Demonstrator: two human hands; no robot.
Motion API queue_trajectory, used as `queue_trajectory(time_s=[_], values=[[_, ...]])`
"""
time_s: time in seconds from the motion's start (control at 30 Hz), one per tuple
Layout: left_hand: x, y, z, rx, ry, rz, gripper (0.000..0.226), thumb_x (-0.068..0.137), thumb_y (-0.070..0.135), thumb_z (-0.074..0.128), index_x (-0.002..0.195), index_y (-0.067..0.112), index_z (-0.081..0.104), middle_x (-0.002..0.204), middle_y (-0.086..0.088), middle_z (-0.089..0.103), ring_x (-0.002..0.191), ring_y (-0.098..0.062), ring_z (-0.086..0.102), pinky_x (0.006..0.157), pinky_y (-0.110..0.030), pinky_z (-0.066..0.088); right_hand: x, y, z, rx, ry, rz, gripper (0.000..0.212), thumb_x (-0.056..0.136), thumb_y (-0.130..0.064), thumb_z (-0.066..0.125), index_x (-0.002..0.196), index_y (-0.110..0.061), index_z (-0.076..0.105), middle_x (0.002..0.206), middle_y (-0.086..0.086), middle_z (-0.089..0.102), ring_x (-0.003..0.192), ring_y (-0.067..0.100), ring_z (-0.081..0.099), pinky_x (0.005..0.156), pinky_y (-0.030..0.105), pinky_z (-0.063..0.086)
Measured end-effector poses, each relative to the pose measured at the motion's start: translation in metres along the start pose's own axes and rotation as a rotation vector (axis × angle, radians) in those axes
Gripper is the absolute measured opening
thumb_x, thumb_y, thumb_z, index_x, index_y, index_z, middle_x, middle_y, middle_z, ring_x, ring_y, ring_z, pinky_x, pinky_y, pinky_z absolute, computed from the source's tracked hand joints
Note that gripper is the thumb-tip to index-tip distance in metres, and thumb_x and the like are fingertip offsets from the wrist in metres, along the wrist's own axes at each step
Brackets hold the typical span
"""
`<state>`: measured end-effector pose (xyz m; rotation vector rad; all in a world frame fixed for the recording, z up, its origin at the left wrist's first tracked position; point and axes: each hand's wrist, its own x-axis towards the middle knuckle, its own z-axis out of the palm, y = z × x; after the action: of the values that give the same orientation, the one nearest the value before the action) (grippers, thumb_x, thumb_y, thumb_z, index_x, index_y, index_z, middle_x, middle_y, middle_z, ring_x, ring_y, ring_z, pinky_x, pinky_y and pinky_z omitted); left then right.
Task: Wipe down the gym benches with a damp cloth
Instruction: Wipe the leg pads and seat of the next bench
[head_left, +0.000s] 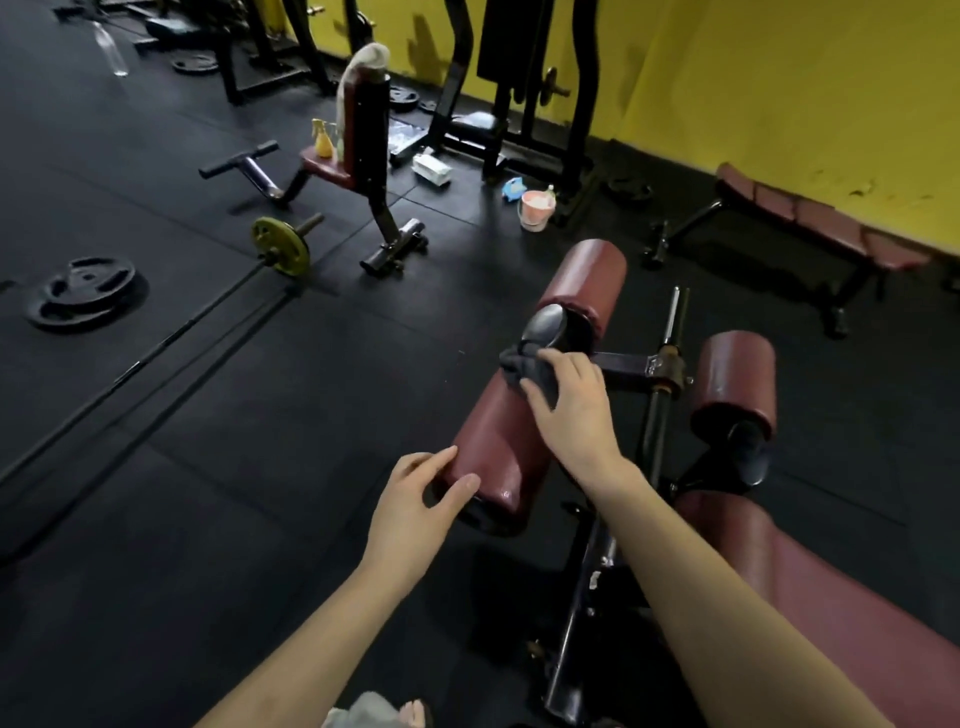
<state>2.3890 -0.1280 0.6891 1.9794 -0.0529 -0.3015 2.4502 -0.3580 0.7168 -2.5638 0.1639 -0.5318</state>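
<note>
Cloth (524, 370) was pinched by right hand (571, 410); roller pad (498, 447) steadied under relaxed left hand (415, 499); firmer, overlapping strokes advised.

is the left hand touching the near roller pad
Touching. The head view shows the left hand with its fingertips laid on the near end of the roller pad, no gap visible.

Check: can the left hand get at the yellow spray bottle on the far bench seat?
Probably not from here: left hand rests on the near maroon roller pad; yellow spray bottle sits across open floor.
</note>
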Motion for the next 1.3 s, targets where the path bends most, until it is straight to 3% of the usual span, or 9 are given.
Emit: queue_trajectory(time_s=[0.17, 0.27, 0.53, 0.73, 0.8, 0.9, 1.0, 1.1, 1.3], values=[[0.011, -0.002, 0.0, 0.004, -0.066, -0.077, 0.058, 0.094, 0.061, 0.058, 0.146, 0.035, 0.054, 0.13, 0.023, 0.051, 0.12, 0.0, 0.053, 0.1, -0.027, 0.043, -0.1, -0.023, -0.007, 0.104, 0.034, -0.134, 0.044, 0.097, -0.029, 0.074, 0.134, -0.008, 0.063, 0.126, 0.004, 0.063, 0.117, 0.022, 0.058, 0.106, 0.029, 0.044], [0.017, -0.008, -0.004, -0.135, -0.152, -0.182, 0.05, 0.1, 0.055, 0.052, 0.146, 0.034, 0.054, 0.135, 0.017, 0.059, 0.127, -0.003, 0.052, 0.103, -0.024, 0.038, -0.084, -0.026, -0.003, 0.077, -0.008, -0.193, 0.046, 0.097, -0.032, 0.073, 0.135, -0.009, 0.062, 0.125, 0.005, 0.061, 0.115, 0.024, 0.056, 0.105, 0.032, 0.045], [0.019, -0.012, -0.01, -0.313, -0.183, -0.272, 0.037, 0.102, 0.047, 0.057, 0.135, 0.033, 0.063, 0.125, 0.017, 0.07, 0.118, 0.001, 0.06, 0.105, -0.026, 0.042, 0.007, -0.008, -0.002, -0.017, 0.014, 0.075, 0.045, 0.098, -0.032, 0.07, 0.137, -0.013, 0.06, 0.125, 0.01, 0.058, 0.119, 0.032, 0.054, 0.107, 0.04, 0.043], [0.016, -0.01, -0.005, -0.366, -0.159, -0.282, 0.031, 0.103, 0.043, 0.055, 0.132, 0.034, 0.064, 0.121, 0.013, 0.072, 0.115, -0.003, 0.063, 0.087, -0.021, 0.044, -0.104, -0.042, -0.004, 0.047, -0.01, -0.188, 0.045, 0.095, -0.029, 0.075, 0.133, -0.008, 0.064, 0.119, 0.008, 0.061, 0.107, 0.024, 0.055, 0.099, 0.031, 0.046], [0.017, -0.012, -0.006, -0.359, -0.163, -0.282, 0.036, 0.102, 0.046, 0.056, 0.135, 0.033, 0.064, 0.123, 0.013, 0.071, 0.119, -0.004, 0.062, 0.094, -0.025, 0.044, -0.084, -0.033, -0.005, 0.028, -0.042, -0.223, 0.042, 0.095, -0.031, 0.074, 0.131, -0.01, 0.065, 0.115, 0.008, 0.06, 0.105, 0.026, 0.055, 0.099, 0.034, 0.046], [0.016, -0.014, -0.007, -0.349, -0.175, -0.275, 0.041, 0.101, 0.049, 0.058, 0.138, 0.032, 0.062, 0.128, 0.015, 0.069, 0.123, -0.002, 0.059, 0.106, -0.029, 0.04, -0.017, -0.018, 0.002, -0.034, 0.004, -0.075, 0.039, 0.095, -0.031, 0.072, 0.128, -0.012, 0.065, 0.113, 0.01, 0.059, 0.106, 0.033, 0.054, 0.099, 0.044, 0.046], [0.012, -0.012, -0.007, -0.355, -0.128, -0.251, 0.035, 0.102, 0.045, 0.058, 0.133, 0.031, 0.065, 0.126, 0.017, 0.068, 0.122, 0.0, 0.058, 0.104, -0.024, 0.039, 0.015, -0.013, 0.002, -0.072, 0.005, 0.043, 0.042, 0.097, -0.032, 0.072, 0.132, -0.011, 0.064, 0.119, 0.012, 0.059, 0.113, 0.035, 0.054, 0.103, 0.046, 0.046], [0.006, -0.013, -0.004, -0.383, -0.078, -0.223, 0.03, 0.104, 0.037, 0.056, 0.131, 0.031, 0.066, 0.123, 0.016, 0.07, 0.12, 0.001, 0.06, 0.095, -0.018, 0.042, -0.028, -0.032, 0.001, -0.087, -0.026, -0.112, 0.041, 0.095, -0.032, 0.073, 0.13, -0.013, 0.065, 0.119, 0.009, 0.06, 0.109, 0.031, 0.053, 0.102, 0.042, 0.045], [0.0, -0.012, -0.001, -0.365, -0.019, -0.189, 0.025, 0.106, 0.029, 0.054, 0.123, 0.039, 0.068, 0.118, 0.018, 0.071, 0.117, 0.003, 0.061, 0.1, -0.022, 0.046, -0.072, -0.03, -0.002, -0.043, -0.101, -0.315, 0.044, 0.095, -0.037, 0.069, 0.131, -0.012, 0.065, 0.115, 0.007, 0.058, 0.103, 0.028, 0.053, 0.097, 0.038, 0.047]])
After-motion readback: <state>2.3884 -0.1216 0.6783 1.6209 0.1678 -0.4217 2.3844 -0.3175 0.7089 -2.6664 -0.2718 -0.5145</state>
